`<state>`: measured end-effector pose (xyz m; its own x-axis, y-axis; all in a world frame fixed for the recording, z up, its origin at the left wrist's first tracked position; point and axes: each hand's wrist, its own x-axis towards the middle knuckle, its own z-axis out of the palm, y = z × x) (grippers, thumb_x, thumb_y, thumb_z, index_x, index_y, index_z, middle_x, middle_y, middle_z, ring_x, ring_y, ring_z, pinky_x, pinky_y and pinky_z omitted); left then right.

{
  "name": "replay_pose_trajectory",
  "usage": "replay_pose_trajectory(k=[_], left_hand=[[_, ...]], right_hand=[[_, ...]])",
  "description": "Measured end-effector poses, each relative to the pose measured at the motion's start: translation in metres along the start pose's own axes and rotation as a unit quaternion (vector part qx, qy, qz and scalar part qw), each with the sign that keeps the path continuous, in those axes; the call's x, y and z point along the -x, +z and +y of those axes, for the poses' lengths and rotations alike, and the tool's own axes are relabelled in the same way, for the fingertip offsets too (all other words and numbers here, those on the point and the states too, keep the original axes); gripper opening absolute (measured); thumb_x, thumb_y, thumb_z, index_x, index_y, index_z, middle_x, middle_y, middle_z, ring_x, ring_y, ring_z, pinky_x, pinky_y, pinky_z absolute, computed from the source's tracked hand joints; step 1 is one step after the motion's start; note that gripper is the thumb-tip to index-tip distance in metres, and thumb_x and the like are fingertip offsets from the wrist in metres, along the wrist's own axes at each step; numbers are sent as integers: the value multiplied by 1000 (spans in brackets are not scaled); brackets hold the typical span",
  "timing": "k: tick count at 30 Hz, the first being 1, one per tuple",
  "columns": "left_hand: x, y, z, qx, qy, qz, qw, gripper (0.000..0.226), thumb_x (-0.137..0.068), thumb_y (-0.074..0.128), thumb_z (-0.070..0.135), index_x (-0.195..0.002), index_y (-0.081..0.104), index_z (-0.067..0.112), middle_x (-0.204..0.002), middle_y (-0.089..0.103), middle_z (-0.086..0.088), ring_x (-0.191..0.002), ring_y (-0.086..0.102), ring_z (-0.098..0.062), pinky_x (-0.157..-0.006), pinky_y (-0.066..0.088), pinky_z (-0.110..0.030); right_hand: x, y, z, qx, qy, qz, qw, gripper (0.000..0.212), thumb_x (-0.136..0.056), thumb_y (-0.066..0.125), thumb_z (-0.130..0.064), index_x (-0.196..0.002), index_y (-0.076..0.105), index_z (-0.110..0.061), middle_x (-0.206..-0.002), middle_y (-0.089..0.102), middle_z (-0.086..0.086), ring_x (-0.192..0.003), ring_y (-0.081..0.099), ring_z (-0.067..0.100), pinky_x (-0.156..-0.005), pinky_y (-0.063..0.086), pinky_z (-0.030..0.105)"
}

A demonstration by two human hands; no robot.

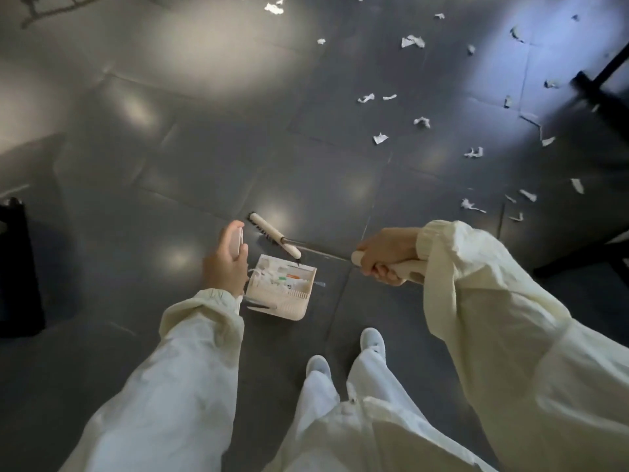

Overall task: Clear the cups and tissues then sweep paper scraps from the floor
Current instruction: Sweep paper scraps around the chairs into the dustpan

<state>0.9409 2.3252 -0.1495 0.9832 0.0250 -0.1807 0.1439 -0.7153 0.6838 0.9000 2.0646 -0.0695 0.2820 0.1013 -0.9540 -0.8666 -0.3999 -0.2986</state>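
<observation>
Both your hands held handles: your left hand (224,264) gripped the dustpan (282,296), your right hand (388,255) the broom (274,235), and paper scraps (422,121) lay strewn over the far right of the floor (204,148).

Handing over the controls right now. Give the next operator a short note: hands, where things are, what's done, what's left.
Hands: left hand grips the dustpan handle; right hand grips the broom handle.
Things: the dustpan sits on the floor between the hands with some litter inside; the broom head lies at its far edge.
Done: some litter is in the pan; cups and tissues are not in view.
Left: many paper scraps lie scattered ahead and to the right.
</observation>
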Motion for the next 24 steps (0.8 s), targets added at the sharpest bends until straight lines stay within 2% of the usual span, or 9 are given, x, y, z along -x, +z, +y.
replay_pose_trajectory(k=[1, 3, 8, 10, 12, 17, 20, 23, 24], left_hand=[[0, 4, 9, -3, 18, -20, 1000, 36, -86, 44, 27, -118, 46, 45, -88, 66, -8, -71, 65, -33, -68, 56, -43], [0, 15, 28, -11, 53, -50, 997, 37, -89, 45, 19, -119, 46, 41, -101, 66, -12, -85, 65, -36, -75, 55, -48], [4, 48, 76, -9, 123, -77, 989, 35, -88, 46, 7, -117, 49, 26, -86, 58, -5, -71, 61, -37, -65, 55, -45], [6, 61, 92, -13, 139, -85, 987, 32, -88, 47, 7, -114, 49, 24, -85, 59, -9, -70, 61, -39, -64, 55, -48], [8, 74, 107, -18, 149, -92, 984, 30, -88, 48, 8, -111, 48, 28, -79, 57, -8, -66, 60, -40, -59, 55, -49], [23, 120, 147, -30, 182, -113, 976, 32, -87, 50, 13, -105, 46, 39, -71, 55, -3, -61, 60, -38, -51, 54, -42], [35, 153, 169, -42, 205, -133, 969, 32, -87, 50, 14, -105, 46, 41, -62, 51, 2, -56, 58, -35, -49, 53, -37], [43, 189, 184, -51, 238, -137, 960, 31, -89, 53, 11, -109, 49, 35, -66, 52, 2, -59, 54, -31, -56, 45, -30], [45, 201, 187, -59, 251, -136, 957, 31, -90, 54, 11, -112, 50, 33, -71, 52, 1, -61, 51, -28, -59, 40, -27]], right_hand=[[6, -6, 7, -34, -12, 21, 999, 46, -89, 41, 5, -132, 47, -11, -43, 39, 2, -28, 35, 7, -33, 32, 10], [17, -19, 25, -86, -29, 47, 995, 53, -90, 43, 4, -140, 40, -10, -48, 37, 4, -29, 34, 7, -33, 32, 10], [37, -50, 70, -185, -44, 104, 976, 55, -93, 40, 4, -146, 30, -5, -34, 35, 1, -25, 32, 6, -32, 30, 10], [41, -66, 89, -198, -45, 117, 972, 44, -92, 39, 4, -134, 44, -9, -35, 35, 1, -27, 33, 8, -34, 31, 11], [41, -82, 111, -214, -34, 143, 966, 24, -91, 39, 4, -107, 44, -13, -38, 37, 2, -31, 34, 11, -37, 32, 14], [37, -115, 181, -181, -1, 241, 954, 15, -82, 46, 6, -91, 49, -5, -69, 45, 13, -62, 43, 25, -66, 39, 31], [30, -131, 228, -218, 2, 265, 939, 21, -83, 47, 6, -103, 54, -1, -66, 47, 12, -55, 43, 23, -54, 42, 27], [23, -139, 267, -242, 28, 274, 930, 37, -86, 45, 4, -123, 49, 2, -66, 48, 13, -57, 43, 25, -61, 40, 32], [19, -141, 279, -269, 27, 272, 924, 39, -86, 44, 4, -125, 48, 1, -63, 46, 11, -54, 42, 24, -58, 40, 31]])
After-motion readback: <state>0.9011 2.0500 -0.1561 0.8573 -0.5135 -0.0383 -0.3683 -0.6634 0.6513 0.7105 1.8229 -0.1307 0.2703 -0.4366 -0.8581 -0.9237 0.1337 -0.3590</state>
